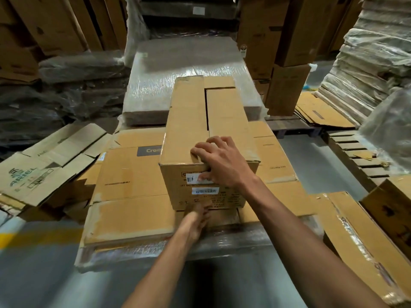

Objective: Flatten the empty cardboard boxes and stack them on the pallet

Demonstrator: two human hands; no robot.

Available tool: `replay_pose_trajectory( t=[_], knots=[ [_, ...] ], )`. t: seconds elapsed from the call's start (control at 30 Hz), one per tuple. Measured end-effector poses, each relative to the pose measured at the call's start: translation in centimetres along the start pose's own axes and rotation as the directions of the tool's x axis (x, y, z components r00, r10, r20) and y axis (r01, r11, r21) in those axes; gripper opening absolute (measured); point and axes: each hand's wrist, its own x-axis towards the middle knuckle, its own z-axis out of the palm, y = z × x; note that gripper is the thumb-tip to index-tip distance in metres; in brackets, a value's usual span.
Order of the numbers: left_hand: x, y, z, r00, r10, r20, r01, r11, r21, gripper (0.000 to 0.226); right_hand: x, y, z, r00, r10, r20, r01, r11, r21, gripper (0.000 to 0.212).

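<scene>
Right grip [222,165] clamps the near top edge of the upright cardboard box [189,121] at the centre of the frame, fingers [196,152] curled over the top, thumb on the front label. Left grip [198,218], blurred, meets the box's bottom edge; whether it pinches anything I cannot tell. The box stands on a stack of flattened boxes [133,185].

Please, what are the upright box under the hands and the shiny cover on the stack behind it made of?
The upright box looks like brown corrugated cardboard, matte: folded flaps, creased edges, paper labels stuck on. The cover seems to be clear plastic stretch film, glossy: it shines, wrinkles, and cardboard shows through.
</scene>
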Motion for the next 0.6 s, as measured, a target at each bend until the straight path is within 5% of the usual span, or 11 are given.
replay_pose_trajectory(
  t=[0.1, 0.2, 0.37, 0.43, 0.6],
  knots=[
    [-1.9, 2.5, -0.9, 0.952, 0.305, -0.02, -0.281, 0.899, 0.336, 0.016, -1.7, -0.4, 1.3, 1.0, 0.021, 0.012, -0.021, 0.999, 0.029, 0.072],
    [-5.1, 6.1, -1.1, 0.737, 0.67, 0.09, -0.579, 0.557, 0.596, 0.009, -2.8, -0.2, 1.7, 0.995, 0.086, -0.054, -0.071, 0.971, 0.229, 0.052],
    [-6.7, 11.4, 0.3, 0.357, 0.898, 0.256, -0.794, 0.148, 0.59, 0.006, -2.5, 0.5, 0.7, 0.985, 0.174, 0.019, -0.163, 0.871, 0.463, 0.04],
    [-4.7, 13.6, 1.4, 0.361, 0.877, 0.316, -0.764, 0.084, 0.639, 0.013, -1.8, 0.6, 0.6, 0.977, 0.211, 0.009, -0.194, 0.88, 0.434, 0.035],
    [1.0, 15.9, 2.1, 0.556, 0.743, 0.372, -0.616, 0.069, 0.784, 0.039, 1.4, 1.9, 0.1, 0.924, 0.354, 0.146, -0.379, 0.899, 0.217, 0.047]
  ],
)
